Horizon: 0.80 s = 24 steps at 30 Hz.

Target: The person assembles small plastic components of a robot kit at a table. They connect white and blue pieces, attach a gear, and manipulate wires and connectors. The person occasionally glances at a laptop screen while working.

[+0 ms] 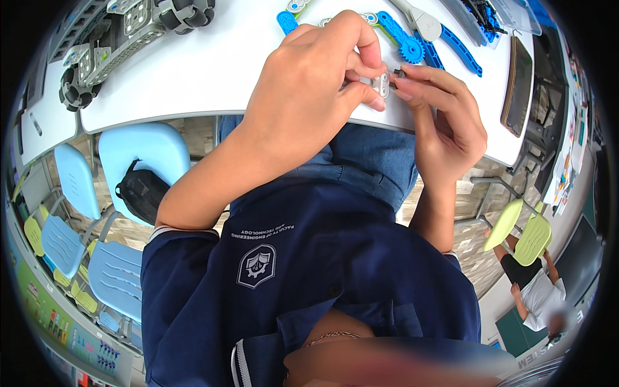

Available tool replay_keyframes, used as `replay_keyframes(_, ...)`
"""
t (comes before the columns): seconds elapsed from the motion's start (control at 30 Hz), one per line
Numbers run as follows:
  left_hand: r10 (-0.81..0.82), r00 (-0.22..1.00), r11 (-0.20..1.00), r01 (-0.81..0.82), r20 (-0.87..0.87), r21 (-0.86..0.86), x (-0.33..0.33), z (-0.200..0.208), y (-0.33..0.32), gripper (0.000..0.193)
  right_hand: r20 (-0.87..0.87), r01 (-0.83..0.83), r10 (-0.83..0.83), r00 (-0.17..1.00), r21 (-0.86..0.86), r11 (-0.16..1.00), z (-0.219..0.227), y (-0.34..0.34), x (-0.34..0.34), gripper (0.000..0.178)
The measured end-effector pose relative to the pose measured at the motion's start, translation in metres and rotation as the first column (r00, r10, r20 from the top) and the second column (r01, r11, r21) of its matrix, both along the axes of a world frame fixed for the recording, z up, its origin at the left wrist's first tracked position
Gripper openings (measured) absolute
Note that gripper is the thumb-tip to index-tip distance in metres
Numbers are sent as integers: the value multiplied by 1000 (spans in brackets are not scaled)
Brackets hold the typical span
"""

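In my left hand (306, 87), fingers closed, is a small light-grey connector piece (382, 85) with round holes. My right hand (445, 109) pinches a small dark pin-like part (398, 76) right at the edge of that grey piece. Whether the pin sits in a hole or only touches it I cannot tell. Both hands are over the front edge of the white table (187, 84). Just beyond them lie a blue gear (411, 49) and a blue beam (463, 51), beside a grey rounded part (422, 22). My left fingers partly cover the green and white pieces behind.
A grey metal frame (122, 55) with black roller wheels (78, 90) stands at the far left. On the right are a clear bin (480, 22) of blue and black parts and a dark tray (518, 87). A black bag (143, 193) rests on a light-blue chair. Someone sits at lower right.
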<state>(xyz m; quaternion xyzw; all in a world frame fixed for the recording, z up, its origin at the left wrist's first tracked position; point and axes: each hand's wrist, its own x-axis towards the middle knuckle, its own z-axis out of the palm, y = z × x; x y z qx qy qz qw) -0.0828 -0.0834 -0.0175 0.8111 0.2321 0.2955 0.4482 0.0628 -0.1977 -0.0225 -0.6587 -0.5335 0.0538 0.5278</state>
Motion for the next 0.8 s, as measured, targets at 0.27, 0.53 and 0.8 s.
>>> replay_keyframes(0.27, 3, 1000, 999, -3, 3, 44, 1, -1, 1, 34, 21, -45, 46, 999, -32, 998, 0, 1, 0, 15)
replay_keyframes(0.53, -4, 1000, 1000, 4, -6, 10, 1, 0, 0, 33, -10, -42, 42, 999, -22, 999, -1, 3, -3, 16)
replay_keyframes(0.8, 0, 1000, 1000, 1, -21, 23, 1, 1, 0, 33, -11, -50, 49, 999, -41, 998, 0, 3, -2, 17)
